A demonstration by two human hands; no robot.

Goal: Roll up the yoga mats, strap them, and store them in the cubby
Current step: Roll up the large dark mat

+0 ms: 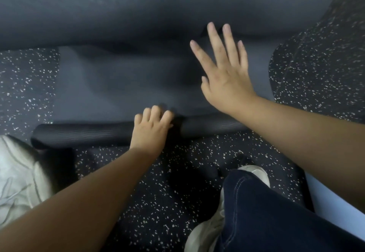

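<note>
A dark speckled rubber floor (162, 196) is covered by a smooth grey yoga mat (110, 86) — its near end rolled tight. The roll is gripped by the left hand (151, 128); the right hand (225, 72) is held flat, fingers spread, above the mat.

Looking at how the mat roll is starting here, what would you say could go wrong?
Only the left hand grips the thin roll, near its middle, so the ends may lag and the roll may cone. The flat part of the mat is rippled ahead, which could trap creases. The right hand is open with spread fingers, so the roll could spring loose.
</note>
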